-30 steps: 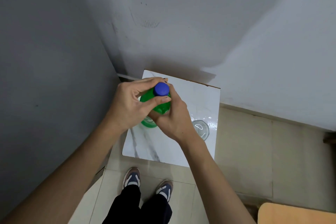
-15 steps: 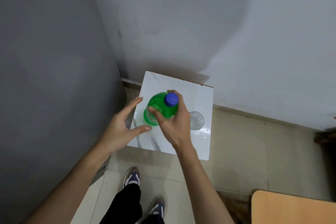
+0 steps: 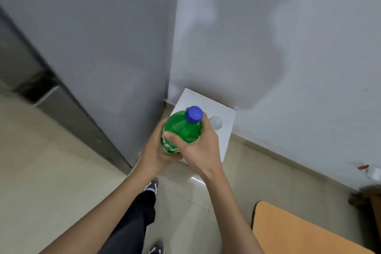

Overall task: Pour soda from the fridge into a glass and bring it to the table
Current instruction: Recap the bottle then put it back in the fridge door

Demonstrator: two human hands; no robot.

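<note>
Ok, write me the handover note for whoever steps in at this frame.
Left hand: cupped around the bottle's lower side.
Right hand: wrapped over the bottle's upper body.
Bottle: green, blue cap on, lifted in front of the white stand.
Glass: on the stand, right of the bottle; cannot tell if filled.
Done: bottle out, capped.
Left: probably return the bottle, then carry the glass to the table.

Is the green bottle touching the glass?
Apart. In the head view the green bottle is held up in both hands, and the glass sits alone on the white table, with the right hand between them.
</note>
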